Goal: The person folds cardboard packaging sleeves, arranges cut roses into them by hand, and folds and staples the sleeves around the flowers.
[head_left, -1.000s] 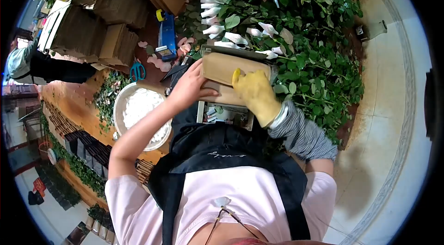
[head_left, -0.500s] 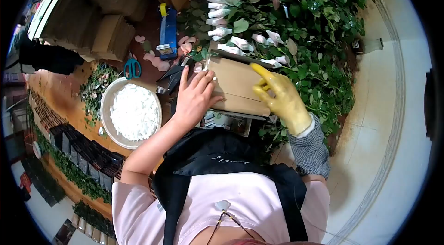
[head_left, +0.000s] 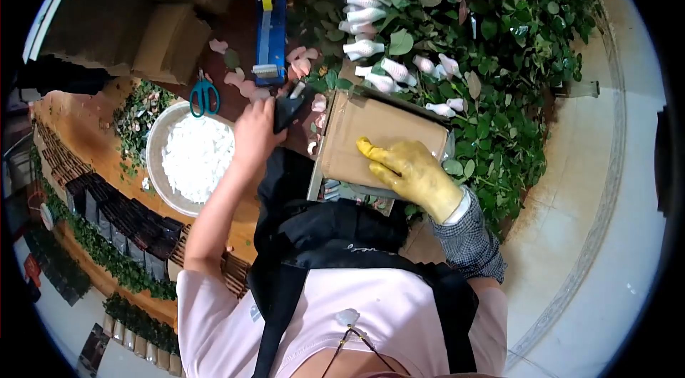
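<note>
My bare left hand [head_left: 255,132] is closed on a dark, flat-sided tool [head_left: 287,111], left of the cardboard; its exact kind is unclear. My right hand [head_left: 414,177], in a yellow rubber glove, rests on the folded brown cardboard [head_left: 382,128] with its fingers apart. The cardboard lies in a shallow frame [head_left: 314,179] in front of my apron. Just beyond it are rose buds in white netting [head_left: 396,71] on leafy stems.
A white basket [head_left: 151,153] of small white pieces stands at the left, with teal scissors [head_left: 204,96] at its rim. A blue tape dispenser [head_left: 271,35] and pink petals [head_left: 303,60] lie ahead. Cardboard stacks [head_left: 168,42] are at the upper left, leafy stems [head_left: 499,92] at the right.
My left hand has left the cardboard, moved left and closed on the dark tool. My gloved right hand has moved left and down onto the cardboard. The view has shifted.
</note>
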`<state>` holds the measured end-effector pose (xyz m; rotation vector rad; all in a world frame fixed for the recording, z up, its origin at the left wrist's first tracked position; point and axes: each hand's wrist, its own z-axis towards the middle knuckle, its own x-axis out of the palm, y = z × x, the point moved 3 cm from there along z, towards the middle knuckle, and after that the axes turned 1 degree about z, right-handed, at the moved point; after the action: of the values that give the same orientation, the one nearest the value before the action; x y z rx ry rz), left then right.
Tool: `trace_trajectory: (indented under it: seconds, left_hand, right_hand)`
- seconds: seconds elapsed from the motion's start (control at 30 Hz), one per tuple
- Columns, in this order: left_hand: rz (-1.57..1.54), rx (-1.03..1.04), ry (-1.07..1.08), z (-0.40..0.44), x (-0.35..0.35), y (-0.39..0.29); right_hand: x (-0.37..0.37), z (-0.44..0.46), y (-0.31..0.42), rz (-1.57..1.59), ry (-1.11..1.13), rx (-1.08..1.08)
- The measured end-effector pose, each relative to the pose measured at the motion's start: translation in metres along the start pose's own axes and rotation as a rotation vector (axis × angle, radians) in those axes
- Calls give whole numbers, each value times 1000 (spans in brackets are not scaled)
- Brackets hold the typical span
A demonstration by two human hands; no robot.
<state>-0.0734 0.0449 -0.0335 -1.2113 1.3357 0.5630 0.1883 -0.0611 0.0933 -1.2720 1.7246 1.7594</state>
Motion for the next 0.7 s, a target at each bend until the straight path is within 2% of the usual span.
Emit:
trace_trajectory:
  seconds: [0.07,0.1,0.13,0.2,0.27,0.3,0.33,0.4,0.43,0.47,0.53,0.6,0.67,0.7]
  left_hand:
    - [-397,-130,248,4,-20,5]
    - [-704,-228,411,1,-15,14]
    - [-1029,-177,429,-10,-12,14]
    - [-1165,-120,290,-42,-15,-6]
    - [-828,-22,28,-60,-41,-40]
    - [-609,12,-29,-66,-58,-56]
    - [-298,58,-70,-74,-63,-64]
    - [-55,119,-35,-84,-55,-72]
    - [-194,118,5,-87,-51,-72]
    - [-192,118,5,-84,-52,-66]
    - [-944,130,378,-73,-47,-55]
    - [-952,145,309,-73,-45,-58]
    - [-200,180,-87,-75,-72,-72]
    - [32,206,-276,-80,-68,-72]
  right_hand:
    - [0,1,0,-64,27,12]
    - [0,2,1,-64,0,-5]
    - [-2,4,1,-61,2,2]
    - [-5,7,5,-24,33,11]
    - [-4,8,5,-26,41,18]
    - [-5,9,5,-40,35,19]
    - [-4,9,4,-37,37,19]
    - [-5,7,4,-22,3,-10]
    - [-6,5,2,-20,3,-9]
    - [-6,5,0,-25,11,-22]
    - [-4,5,-1,-27,22,-43]
    - [-4,5,-2,-25,-26,-58]
    - [-3,3,0,-32,-51,-57]
    - [-3,3,1,-29,-79,-59]
